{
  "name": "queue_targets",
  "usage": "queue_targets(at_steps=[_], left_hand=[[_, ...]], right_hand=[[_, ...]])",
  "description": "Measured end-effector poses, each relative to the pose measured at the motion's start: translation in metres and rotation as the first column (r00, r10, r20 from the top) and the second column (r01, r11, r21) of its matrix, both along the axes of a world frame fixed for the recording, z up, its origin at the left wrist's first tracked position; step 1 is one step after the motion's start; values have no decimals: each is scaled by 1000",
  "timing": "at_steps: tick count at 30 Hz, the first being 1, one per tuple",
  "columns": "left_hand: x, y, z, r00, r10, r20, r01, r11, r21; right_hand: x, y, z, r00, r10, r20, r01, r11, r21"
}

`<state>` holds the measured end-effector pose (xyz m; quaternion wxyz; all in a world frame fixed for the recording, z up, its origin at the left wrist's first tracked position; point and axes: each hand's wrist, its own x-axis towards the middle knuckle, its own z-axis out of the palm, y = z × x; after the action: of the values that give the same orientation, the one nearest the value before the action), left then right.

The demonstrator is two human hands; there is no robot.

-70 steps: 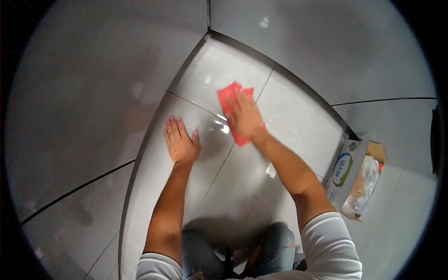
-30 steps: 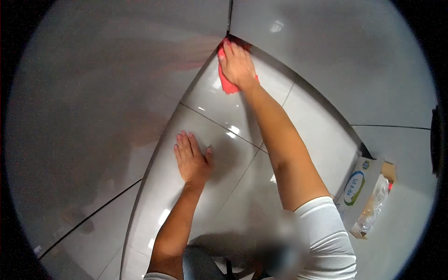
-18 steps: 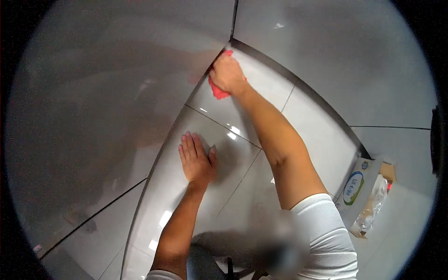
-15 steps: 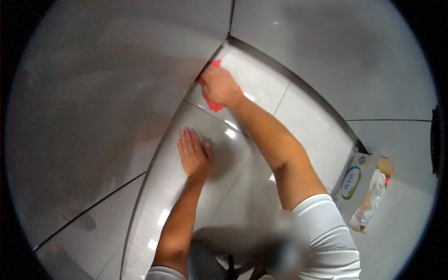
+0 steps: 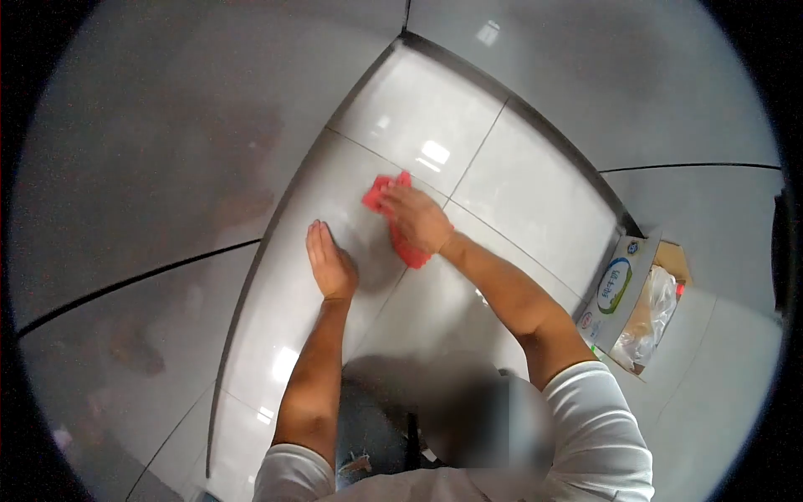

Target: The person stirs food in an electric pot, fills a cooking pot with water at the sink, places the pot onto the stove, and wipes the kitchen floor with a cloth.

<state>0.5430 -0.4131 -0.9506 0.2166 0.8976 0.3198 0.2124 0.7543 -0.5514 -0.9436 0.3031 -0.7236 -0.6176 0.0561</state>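
Observation:
My right hand presses a red cloth against the glossy white tiled floor. Parts of the cloth stick out beyond my fingertips and below my palm; the rest lies hidden under the hand. To the left, my left hand rests on the tiles with its fingers stretched out and holds nothing. A short stretch of tile separates it from the cloth.
Dark skirting borders the floor where grey tiled walls rise at the left and upper right. By the right wall stands an opened cardboard box with clear plastic inside.
My right hand has brought the cloth away from the left wall edge, down and to the right, closer to my body. The left hand stays about where it was on the floor.

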Motion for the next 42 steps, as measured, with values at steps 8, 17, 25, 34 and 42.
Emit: queue_targets(at_steps=[8, 17, 25, 34, 42], left_hand=[[13, 6, -10, 998, -26, -49, 28, 999, 33], [3, 2, -9, 994, -57, -93, 63, 996, 62], [-9, 19, 2, 971, -142, -191, 170, 976, 138], [-10, 23, 5, 997, -75, -35, 76, 997, 10], [-18, 19, 2, 997, -66, 38, 67, 997, -32]], right_hand=[[59, 103, 10, 917, -382, 111, 379, 924, 49], [-18, 57, 6, 992, 102, 72, -99, 994, -40], [7, 48, 2, 962, -273, -30, 274, 959, 70], [41, 191, 5, 989, -66, 132, 78, 993, -84], [-8, 98, -11, 884, 409, 227, -382, 911, -156]])
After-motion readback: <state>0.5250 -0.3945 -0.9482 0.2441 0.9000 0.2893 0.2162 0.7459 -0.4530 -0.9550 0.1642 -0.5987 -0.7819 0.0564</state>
